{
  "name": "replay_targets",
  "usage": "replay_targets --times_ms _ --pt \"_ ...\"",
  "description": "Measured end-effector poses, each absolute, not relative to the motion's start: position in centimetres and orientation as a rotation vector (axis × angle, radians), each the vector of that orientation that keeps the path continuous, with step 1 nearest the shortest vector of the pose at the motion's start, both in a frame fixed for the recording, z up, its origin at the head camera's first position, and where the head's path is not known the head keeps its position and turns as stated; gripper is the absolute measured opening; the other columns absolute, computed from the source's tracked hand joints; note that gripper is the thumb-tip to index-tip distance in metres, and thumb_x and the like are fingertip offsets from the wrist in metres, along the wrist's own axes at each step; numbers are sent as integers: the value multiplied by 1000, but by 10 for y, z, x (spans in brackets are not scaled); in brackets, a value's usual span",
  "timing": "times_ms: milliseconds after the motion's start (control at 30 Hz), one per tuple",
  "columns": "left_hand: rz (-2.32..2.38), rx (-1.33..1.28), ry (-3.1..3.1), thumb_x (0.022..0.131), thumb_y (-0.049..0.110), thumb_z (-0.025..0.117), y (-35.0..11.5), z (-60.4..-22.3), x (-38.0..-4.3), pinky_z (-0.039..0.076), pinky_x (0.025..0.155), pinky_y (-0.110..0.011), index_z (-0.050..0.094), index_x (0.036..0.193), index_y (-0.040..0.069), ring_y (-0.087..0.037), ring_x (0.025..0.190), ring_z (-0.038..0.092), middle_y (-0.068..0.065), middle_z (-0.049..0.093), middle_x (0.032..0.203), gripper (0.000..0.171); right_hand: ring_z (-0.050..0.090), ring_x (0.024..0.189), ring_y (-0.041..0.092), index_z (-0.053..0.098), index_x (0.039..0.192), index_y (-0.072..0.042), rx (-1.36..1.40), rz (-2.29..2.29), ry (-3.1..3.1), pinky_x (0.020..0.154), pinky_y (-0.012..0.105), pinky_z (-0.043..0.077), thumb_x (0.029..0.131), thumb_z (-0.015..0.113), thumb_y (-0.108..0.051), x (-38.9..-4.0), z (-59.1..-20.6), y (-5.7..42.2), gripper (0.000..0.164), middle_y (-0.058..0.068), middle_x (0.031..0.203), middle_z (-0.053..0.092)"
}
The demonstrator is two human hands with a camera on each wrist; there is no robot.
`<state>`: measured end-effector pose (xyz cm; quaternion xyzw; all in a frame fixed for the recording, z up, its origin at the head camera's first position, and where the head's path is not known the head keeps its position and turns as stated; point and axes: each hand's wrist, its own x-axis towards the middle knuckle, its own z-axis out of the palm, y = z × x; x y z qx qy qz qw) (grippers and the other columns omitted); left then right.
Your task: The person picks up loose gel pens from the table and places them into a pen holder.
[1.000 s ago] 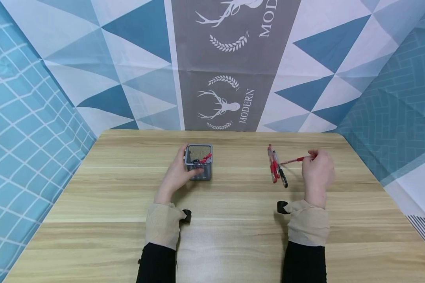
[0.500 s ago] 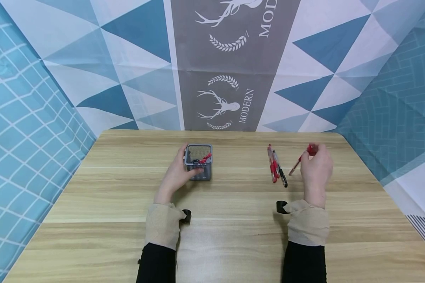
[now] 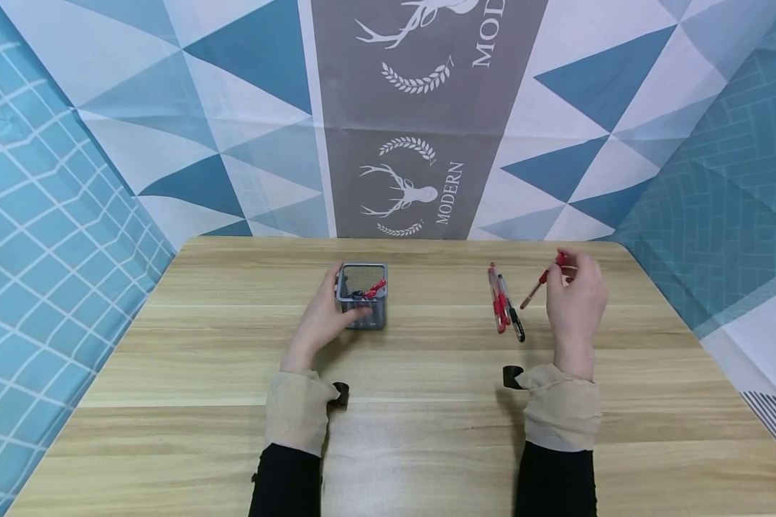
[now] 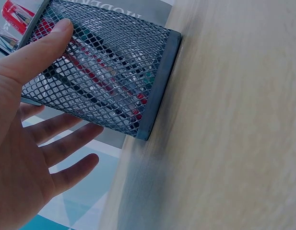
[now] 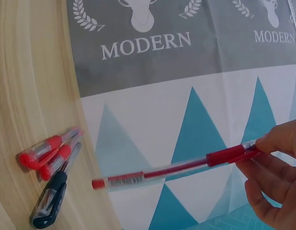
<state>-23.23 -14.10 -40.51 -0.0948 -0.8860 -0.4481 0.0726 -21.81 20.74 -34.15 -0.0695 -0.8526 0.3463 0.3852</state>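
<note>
A dark mesh pen holder (image 3: 378,317) stands upright at the back of the table, left of centre. My left hand (image 3: 317,323) holds it, thumb pressing the near wall and index finger behind; the other fingers extend loosely in the left wrist view. Several pens lean inside the holder (image 4: 114,62), one red cap rising above the rim. My right hand (image 3: 577,294) pinches a red gel pen (image 5: 181,167) between thumb and fingers near its capped end, the far end slanting down-left. Close by to the left lie red pens (image 3: 497,305) and a black pen (image 3: 516,323), partly overlapping.
The wooden table (image 3: 427,402) ends at a patterned cloth backdrop (image 3: 394,187) behind the pens and holder. Blue cloth walls (image 3: 52,237) stand on both sides. Black straps or cameras (image 3: 512,377) show at the wrists.
My right hand has raised the red pen away from the other pens, and the pen has swung from nearly level to a down-left slant. The left hand and pen holder have stayed put.
</note>
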Motion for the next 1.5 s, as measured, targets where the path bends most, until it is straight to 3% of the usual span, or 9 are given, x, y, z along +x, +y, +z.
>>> replay_targets --times_ms 500,600,800,900,1200,1500 --pt "-1353 -276 -2683 61 38 73 -141 -405 -233 33 92 -43 10 136 25 -22 107 43 -10 41 123 99 58 76 23 57 102 -4 -23 929 -2157 70 36 46 81 56 -17 -217 -336 189 24 12 91 59" --pt "-1355 -281 -2678 61 37 73 -141 -404 -233 32 92 -43 10 136 24 -22 108 42 -10 41 123 99 59 75 21 58 101 -5 -16 925 -2134 66 33 47 80 57 -19 -216 -334 188 24 10 91 61" --pt "-1354 -288 -2667 62 34 74 -141 -402 -232 31 93 -43 10 136 23 -23 109 41 -11 41 124 98 59 75 15 57 102 -8 12 943 -2114 58 14 42 81 56 -22 -212 -327 180 25 5 91 63" --pt "-1352 -289 -2669 62 35 74 -141 -402 -233 31 93 -43 10 136 23 -23 110 41 -11 40 124 98 59 75 14 57 101 -8 38 957 -2107 57 10 40 81 56 -21 -210 -323 174 24 5 89 63" --pt "-1361 -271 -2691 60 38 73 -141 -403 -231 33 91 -44 10 136 26 -24 108 42 -10 40 124 99 59 72 16 59 97 -6 141 951 -2061 46 12 33 80 58 -20 -203 -315 159 23 6 85 65" --pt "-1346 -258 -2706 61 41 72 -141 -405 -231 31 93 -45 8 136 27 -25 111 41 -8 38 126 100 60 73 19 60 97 -5 167 945 -2016 58 12 38 79 59 -21 -197 -309 154 24 8 85 65"
